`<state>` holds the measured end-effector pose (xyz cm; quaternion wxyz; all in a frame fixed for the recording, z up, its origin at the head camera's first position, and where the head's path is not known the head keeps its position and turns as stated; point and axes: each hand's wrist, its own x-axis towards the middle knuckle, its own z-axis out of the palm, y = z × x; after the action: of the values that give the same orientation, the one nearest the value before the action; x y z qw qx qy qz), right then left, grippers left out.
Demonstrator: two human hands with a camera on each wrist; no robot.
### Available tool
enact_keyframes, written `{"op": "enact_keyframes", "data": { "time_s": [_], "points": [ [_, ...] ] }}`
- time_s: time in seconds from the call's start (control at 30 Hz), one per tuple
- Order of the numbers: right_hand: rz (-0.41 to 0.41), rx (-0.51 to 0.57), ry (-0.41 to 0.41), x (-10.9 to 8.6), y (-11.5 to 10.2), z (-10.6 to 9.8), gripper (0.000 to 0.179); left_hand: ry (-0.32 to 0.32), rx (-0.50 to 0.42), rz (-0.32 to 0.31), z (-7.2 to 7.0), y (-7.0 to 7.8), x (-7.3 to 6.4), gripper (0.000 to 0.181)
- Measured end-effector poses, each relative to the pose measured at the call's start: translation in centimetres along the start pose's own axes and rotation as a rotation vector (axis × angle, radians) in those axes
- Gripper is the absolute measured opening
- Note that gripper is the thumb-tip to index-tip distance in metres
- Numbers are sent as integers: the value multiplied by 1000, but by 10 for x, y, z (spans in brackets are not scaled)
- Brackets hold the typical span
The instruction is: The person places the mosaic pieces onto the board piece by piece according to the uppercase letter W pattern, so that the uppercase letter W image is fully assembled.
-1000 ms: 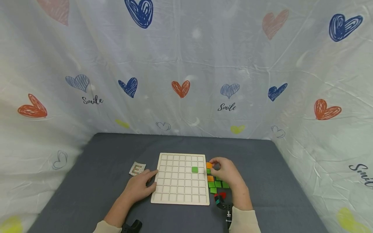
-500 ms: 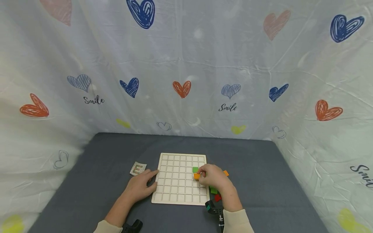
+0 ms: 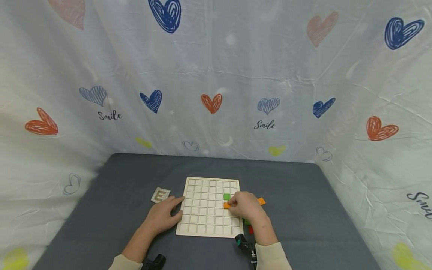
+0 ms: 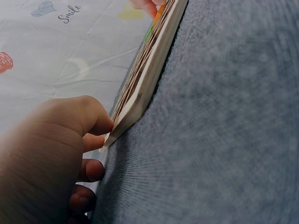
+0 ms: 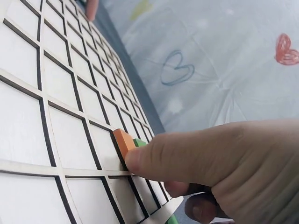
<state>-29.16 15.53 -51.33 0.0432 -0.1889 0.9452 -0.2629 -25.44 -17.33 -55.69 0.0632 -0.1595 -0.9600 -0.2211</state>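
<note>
A pale wooden grid board (image 3: 202, 215) lies in front of me. Along its left edge rests my left hand (image 3: 163, 216), thumb and forefinger spread apart and touching the rim. My right hand (image 3: 247, 207) is over the board's right part and pinches an orange square tile (image 3: 226, 205) between thumb and fingers. In the right wrist view this orange tile (image 5: 123, 141) stands tilted at a cell's edge, its lower part hidden by the thumb. Directly behind it, a green tile (image 3: 227, 196) sits in a cell of the grid.
A small card (image 3: 160, 195) with a grid pattern lies left of the board. Right of the board, partly hidden by my right hand and forearm, are another orange tile (image 3: 261, 201), green tiles (image 3: 247, 222) and a red piece (image 3: 251, 229). A heart-printed curtain (image 3: 209, 75) hangs behind the table.
My right hand has moved left from the loose tiles onto the board, bringing an orange tile to just in front of the green one. The left hand has stayed at the board's edge.
</note>
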Motion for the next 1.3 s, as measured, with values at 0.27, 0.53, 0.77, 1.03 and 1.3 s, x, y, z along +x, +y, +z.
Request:
{"op": "enact_keyframes", "data": {
  "time_s": [0.27,0.53,0.77,1.03,1.3],
  "points": [
    [-22,-28,25,4,4,1,11,-9,0,-9,0,0,0,46],
    [68,39,121,-3,18,-14,14,-13,-6,-5,1,0,0,46],
    [176,83,125,-9,34,-25,20,-9,9,0,0,0,1,46],
    [235,64,87,-7,44,-21,24,-7,15,-5,1,0,1,45],
    [232,21,113,-6,46,-17,26,1,8,-3,0,1,1,45]
  ]
}}
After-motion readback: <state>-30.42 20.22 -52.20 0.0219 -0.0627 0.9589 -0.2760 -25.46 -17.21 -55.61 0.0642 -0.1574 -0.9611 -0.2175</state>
